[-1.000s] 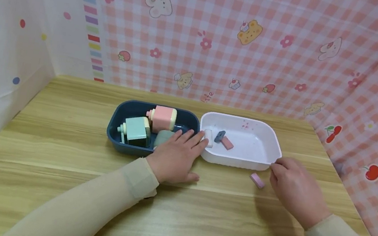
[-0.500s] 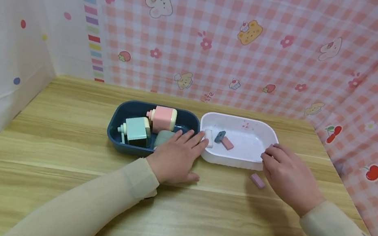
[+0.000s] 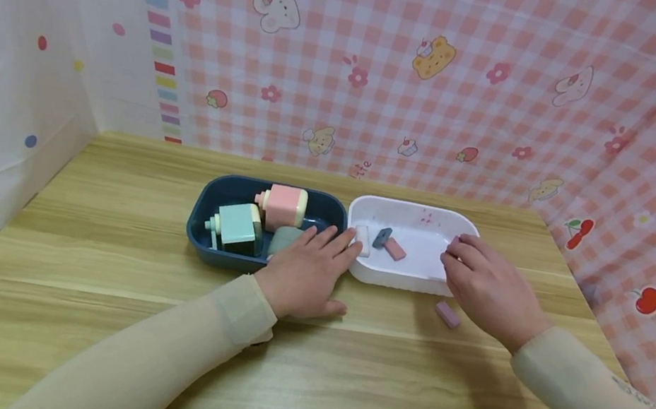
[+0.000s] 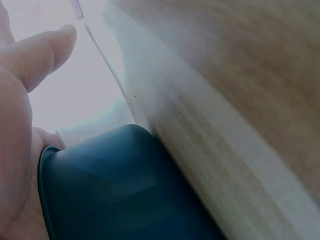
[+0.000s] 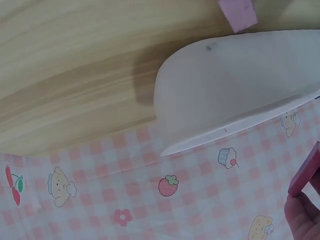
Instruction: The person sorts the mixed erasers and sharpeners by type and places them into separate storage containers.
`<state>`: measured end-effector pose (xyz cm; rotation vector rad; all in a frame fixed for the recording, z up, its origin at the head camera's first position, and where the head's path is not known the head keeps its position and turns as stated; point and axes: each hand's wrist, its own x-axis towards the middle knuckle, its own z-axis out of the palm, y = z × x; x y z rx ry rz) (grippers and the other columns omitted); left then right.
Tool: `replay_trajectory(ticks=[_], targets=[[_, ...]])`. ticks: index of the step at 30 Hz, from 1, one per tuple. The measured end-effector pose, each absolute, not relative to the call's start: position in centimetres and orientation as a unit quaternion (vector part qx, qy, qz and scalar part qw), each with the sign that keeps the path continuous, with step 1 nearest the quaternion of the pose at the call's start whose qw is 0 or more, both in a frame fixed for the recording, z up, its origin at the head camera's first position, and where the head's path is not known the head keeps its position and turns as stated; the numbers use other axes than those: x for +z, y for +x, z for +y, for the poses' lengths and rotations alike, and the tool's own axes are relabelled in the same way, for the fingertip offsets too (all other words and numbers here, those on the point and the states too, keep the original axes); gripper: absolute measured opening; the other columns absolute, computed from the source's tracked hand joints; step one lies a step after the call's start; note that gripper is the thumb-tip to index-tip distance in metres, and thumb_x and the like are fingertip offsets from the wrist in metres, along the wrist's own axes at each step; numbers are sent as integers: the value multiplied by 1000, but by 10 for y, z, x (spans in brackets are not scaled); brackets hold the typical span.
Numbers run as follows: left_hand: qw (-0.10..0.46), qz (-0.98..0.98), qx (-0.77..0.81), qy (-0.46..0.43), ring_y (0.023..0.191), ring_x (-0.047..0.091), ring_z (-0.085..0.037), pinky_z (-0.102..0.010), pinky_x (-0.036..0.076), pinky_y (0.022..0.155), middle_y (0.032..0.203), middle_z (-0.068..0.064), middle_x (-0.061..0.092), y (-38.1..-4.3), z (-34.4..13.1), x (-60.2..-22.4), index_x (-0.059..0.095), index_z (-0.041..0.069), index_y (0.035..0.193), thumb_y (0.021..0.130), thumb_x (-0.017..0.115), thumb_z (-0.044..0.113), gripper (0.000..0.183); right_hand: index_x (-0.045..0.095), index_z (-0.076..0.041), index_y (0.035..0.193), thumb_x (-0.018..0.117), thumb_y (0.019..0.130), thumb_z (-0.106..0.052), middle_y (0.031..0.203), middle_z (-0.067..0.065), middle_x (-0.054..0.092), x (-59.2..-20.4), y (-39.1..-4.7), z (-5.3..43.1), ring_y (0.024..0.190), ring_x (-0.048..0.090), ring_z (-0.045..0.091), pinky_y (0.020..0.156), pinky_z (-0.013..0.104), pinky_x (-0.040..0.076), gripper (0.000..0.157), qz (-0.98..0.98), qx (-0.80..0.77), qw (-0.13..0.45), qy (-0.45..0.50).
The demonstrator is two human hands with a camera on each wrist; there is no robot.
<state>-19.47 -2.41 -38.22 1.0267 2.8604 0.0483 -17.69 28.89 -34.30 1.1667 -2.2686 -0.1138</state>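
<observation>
In the head view my left hand point(image 3: 307, 273) lies with its fingers spread over the near right corner of a dark blue box point(image 3: 222, 259), its fingertips at the white box's point(image 3: 400, 280) left edge. My right hand point(image 3: 491, 288) is above the white box's right end. Between thumb and fingers it pinches a small pink-purple eraser point(image 5: 306, 169), best seen in the right wrist view. Inside the white box, towards the left, are a white eraser point(image 3: 363, 240), a grey-blue piece point(image 3: 383, 237) and a pink eraser point(image 3: 395, 249). A lilac eraser point(image 3: 447, 314) lies on the table before it.
The blue box holds a teal crank pencil sharpener point(image 3: 236, 226), a pink one point(image 3: 285, 206) and a grey-green item point(image 3: 284, 239) partly hidden by my left hand. Both boxes stand side by side on a wooden table point(image 3: 299, 386). A checked pink cloth point(image 3: 352, 94) hangs behind.
My right hand has moved left and slightly up, from beside the white box's right corner to over its right end, carrying the eraser. The left hand stays put.
</observation>
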Motion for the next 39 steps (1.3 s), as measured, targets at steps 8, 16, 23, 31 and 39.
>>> replay_trajectory(ticks=[8, 16, 23, 31, 39], targets=[[51, 940, 18, 336, 165, 14, -33, -55, 13, 133, 179, -4, 9, -195, -23, -383, 18, 20, 171, 93, 66, 69, 103, 73, 8, 101, 83, 76, 9, 102, 19, 72, -341, -185, 284, 104, 67, 36, 91, 46, 62, 27, -852, -63, 282, 437], [47, 940, 16, 338, 165, 14, -33, -55, 13, 133, 179, -5, 9, -195, -24, -383, 18, 19, 171, 94, 66, 68, 103, 73, 8, 102, 83, 78, 8, 103, 19, 73, -339, -194, 279, 108, 67, 37, 95, 46, 62, 26, -844, -88, 288, 444], [51, 939, 20, 339, 165, 14, -34, -55, 13, 134, 179, -5, 9, -195, -24, -382, 18, 19, 171, 94, 66, 67, 103, 74, 9, 104, 81, 81, 9, 104, 20, 75, -338, -202, 276, 110, 68, 38, 99, 48, 60, 24, -844, -84, 272, 454], [52, 940, 14, 337, 165, 14, -33, -55, 13, 134, 180, -4, 9, -195, -23, -382, 17, 19, 171, 94, 66, 68, 103, 76, 6, 106, 82, 81, 9, 106, 19, 76, -336, -213, 269, 112, 70, 37, 101, 47, 59, 26, -839, -111, 266, 462], [54, 941, 13, 333, 165, 14, -33, -55, 13, 134, 180, -4, 9, -195, -23, -382, 17, 20, 171, 93, 66, 68, 103, 75, 3, 103, 80, 86, 7, 104, 14, 76, -333, -225, 260, 112, 69, 33, 102, 45, 59, 18, -839, -126, 245, 469]])
